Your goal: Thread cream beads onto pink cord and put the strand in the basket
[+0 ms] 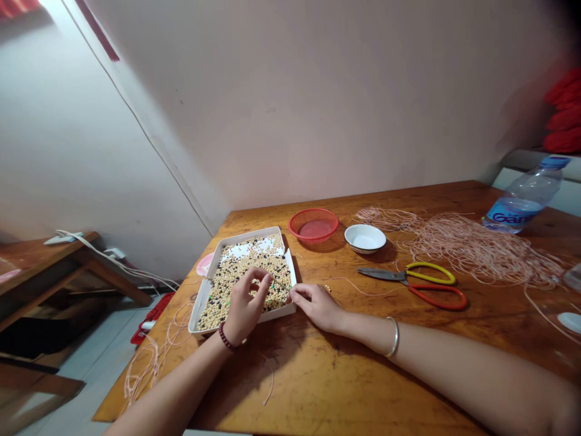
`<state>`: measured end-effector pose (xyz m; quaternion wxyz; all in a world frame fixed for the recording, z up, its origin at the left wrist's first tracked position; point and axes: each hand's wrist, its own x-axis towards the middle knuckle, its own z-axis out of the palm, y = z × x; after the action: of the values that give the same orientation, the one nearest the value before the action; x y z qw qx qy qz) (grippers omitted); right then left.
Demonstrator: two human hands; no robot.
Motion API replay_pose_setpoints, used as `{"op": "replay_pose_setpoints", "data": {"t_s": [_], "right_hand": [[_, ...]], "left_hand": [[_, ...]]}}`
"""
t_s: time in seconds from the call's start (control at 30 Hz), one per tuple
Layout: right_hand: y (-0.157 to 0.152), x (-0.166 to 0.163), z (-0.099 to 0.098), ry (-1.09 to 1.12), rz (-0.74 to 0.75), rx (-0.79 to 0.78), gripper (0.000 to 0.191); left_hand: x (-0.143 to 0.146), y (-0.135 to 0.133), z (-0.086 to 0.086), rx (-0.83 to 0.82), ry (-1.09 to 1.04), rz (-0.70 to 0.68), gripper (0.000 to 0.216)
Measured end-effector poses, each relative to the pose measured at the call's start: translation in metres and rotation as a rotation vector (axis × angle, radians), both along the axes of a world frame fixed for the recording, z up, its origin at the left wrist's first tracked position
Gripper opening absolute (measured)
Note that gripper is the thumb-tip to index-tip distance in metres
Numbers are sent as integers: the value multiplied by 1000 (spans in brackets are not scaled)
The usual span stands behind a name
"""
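Wooden table (345, 363) carried a white tray (206, 290) of beads (236, 272). In the head view, the left hand (242, 309) hovered over the beads, fingers pinched narrow on something too small to tell. The right hand (318, 306) pinched a thin cord (279, 283) at the tray's edge. Scissors (417, 280) lay nearby.

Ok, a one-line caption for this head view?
Both hands, left hand and right hand, meet over a white tray of beads, scissors nearby on the wooden table.
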<state>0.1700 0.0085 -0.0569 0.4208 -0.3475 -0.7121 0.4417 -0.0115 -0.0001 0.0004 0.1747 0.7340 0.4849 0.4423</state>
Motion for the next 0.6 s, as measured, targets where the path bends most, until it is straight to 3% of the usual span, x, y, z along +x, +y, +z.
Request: {"op": "replay_pose_setpoints", "data": {"t_s": [0.6], "right_hand": [[0, -1, -2, -42, -4, 1, 31]], "left_hand": [[0, 0, 1, -60, -18, -110, 17]]}}
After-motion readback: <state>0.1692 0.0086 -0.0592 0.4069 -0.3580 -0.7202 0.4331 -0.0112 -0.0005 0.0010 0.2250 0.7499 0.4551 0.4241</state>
